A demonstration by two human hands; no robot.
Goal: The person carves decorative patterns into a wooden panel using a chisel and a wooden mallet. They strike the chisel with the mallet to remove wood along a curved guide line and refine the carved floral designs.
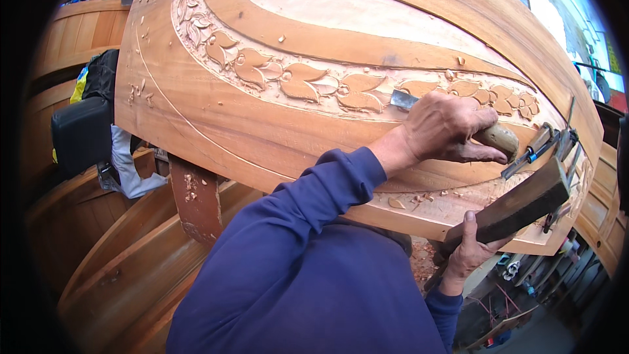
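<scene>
Across the big carved wooden panel (275,131) my left hand (445,128) is wrapped tight round a chisel (458,121): wooden handle sticks out past my thumb side, steel blade tip sits on the leaf band (314,85) carved along the panel's curve. My right hand (468,249), low at the panel's near edge, is clamped on a dark wooden block (517,206), used as a mallet by the look of it, held tilted and apart from the chisel handle.

Step in hand, as I judge it: cutting relief detail along the leaf row, blade set, strike pending. Next move calls for bringing the block squarely onto the handle end while my left keeps the blade angle steady, so the edge doesn't skid across finished leaves.

More carving tools (544,144) lie on the panel just beyond the chisel handle. Wood chips (406,202) scattered on the panel's near edge. Blue sleeves on both arms.
</scene>
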